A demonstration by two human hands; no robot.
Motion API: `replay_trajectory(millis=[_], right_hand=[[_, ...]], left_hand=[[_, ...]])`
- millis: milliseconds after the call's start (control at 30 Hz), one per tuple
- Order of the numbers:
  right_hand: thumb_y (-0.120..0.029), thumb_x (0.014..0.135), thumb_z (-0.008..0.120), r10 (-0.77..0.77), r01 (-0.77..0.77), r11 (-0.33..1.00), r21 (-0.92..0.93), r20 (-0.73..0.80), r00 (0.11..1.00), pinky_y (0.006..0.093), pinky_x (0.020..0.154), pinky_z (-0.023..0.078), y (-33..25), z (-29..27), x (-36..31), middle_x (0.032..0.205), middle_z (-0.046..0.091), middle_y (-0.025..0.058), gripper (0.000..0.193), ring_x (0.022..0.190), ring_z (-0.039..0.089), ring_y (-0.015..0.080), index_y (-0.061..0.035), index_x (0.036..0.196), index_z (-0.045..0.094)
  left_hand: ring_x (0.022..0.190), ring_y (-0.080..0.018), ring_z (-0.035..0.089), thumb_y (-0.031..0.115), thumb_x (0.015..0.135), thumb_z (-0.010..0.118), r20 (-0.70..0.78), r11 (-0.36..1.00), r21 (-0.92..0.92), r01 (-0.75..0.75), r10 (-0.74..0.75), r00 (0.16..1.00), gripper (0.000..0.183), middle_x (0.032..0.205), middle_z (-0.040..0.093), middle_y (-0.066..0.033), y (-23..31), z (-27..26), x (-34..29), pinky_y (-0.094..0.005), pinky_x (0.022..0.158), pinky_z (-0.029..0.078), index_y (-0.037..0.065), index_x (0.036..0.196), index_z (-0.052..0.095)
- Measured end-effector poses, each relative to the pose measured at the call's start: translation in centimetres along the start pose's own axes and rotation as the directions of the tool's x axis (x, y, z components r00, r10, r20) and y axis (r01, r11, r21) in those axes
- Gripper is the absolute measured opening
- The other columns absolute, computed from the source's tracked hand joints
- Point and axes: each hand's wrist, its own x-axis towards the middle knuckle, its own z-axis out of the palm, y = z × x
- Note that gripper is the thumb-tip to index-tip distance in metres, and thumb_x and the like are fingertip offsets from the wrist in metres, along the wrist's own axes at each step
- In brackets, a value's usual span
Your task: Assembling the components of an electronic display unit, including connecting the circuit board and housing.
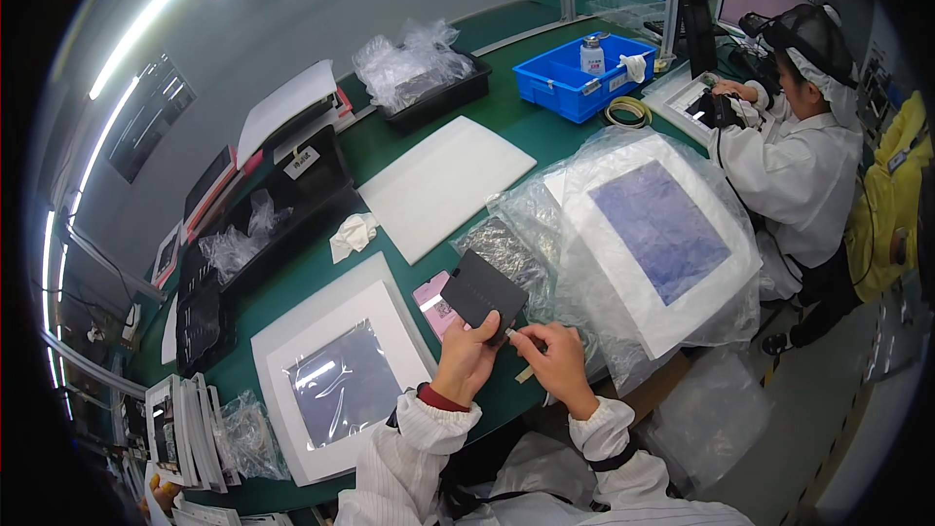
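My left hand [467, 360] is closed on a thin dark grey rectangular case [485, 289], thumb on top, holding it tilted over the table's near edge. Fingers of my right hand [557, 362] are pinched together at the case's near right corner, by a small pale piece too small to name. A pink label sheet [432, 302] with a square code shows beside the case's left side. Just below my right fingers is a small yellowish strip [524, 374].
White framed panel [269, 370] lies left; another panel [633, 307] in clear plastic lies right. A white foam sheet [448, 185], blue bin [545, 95], tape rolls [628, 113] and black trays [321, 197] stand beyond. A co-worker [799, 151] sits at the right.
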Motion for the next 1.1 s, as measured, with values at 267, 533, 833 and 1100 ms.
replay_trajectory(millis=[267,533,833,1100], right_hand=[[-0.030,0.080,0.066,0.016,-0.016,1.000,-0.007,0.006,1.000,0.0339,0.068,0.036,-0.1,0.2,0.1,0.065,0.061,0.0041,0.021,0.062,0.056,0.0208,-0.0091,0.078,0.069],[-0.030,0.081,0.065,-0.017,0.017,0.999,-0.037,0.012,1.000,0.0355,0.070,0.037,0.3,0.7,0.2,0.062,0.062,0.0021,0.022,0.063,0.056,0.0214,-0.0094,0.073,0.068],[-0.019,0.084,0.066,0.180,-0.133,0.872,0.471,-0.056,0.982,0.0283,0.079,0.043,1.2,0.3,0.7,0.084,0.064,0.0071,0.028,0.081,0.059,0.0155,0.0000,0.104,0.062],[-0.010,0.089,0.057,0.271,-0.245,0.791,0.560,0.038,0.962,0.0217,0.065,0.046,2.1,-0.8,4.0,0.092,0.063,0.0046,0.027,0.077,0.057,0.0083,0.0048,0.112,0.056]], left_hand=[[0.093,-0.0191,0.060,0.002,0.084,0.063,0.038,0.959,0.120,-0.255,0.252,0.967,0.031,0.105,0.060,-0.0088,-0.3,0.4,0.0,-0.0333,0.083,0.049,0.001,0.112,0.049],[0.092,-0.0156,0.060,-0.003,0.083,0.061,0.014,0.840,0.372,-0.396,0.421,0.907,0.033,0.105,0.060,-0.0089,-1.7,1.1,-0.4,-0.0279,0.081,0.049,-0.002,0.113,0.048],[0.094,-0.0156,0.060,-0.003,0.082,0.061,0.092,0.824,0.375,-0.425,0.423,0.901,0.035,0.104,0.061,-0.0097,-1.6,2.0,-0.2,-0.0274,0.082,0.048,-0.003,0.114,0.048],[0.117,-0.0261,0.051,-0.002,0.079,0.061,0.070,0.754,0.526,-0.394,0.423,0.903,0.059,0.128,0.049,-0.0198,-2.2,1.1,-2.2,-0.0325,0.097,0.041,-0.004,0.133,0.037]])
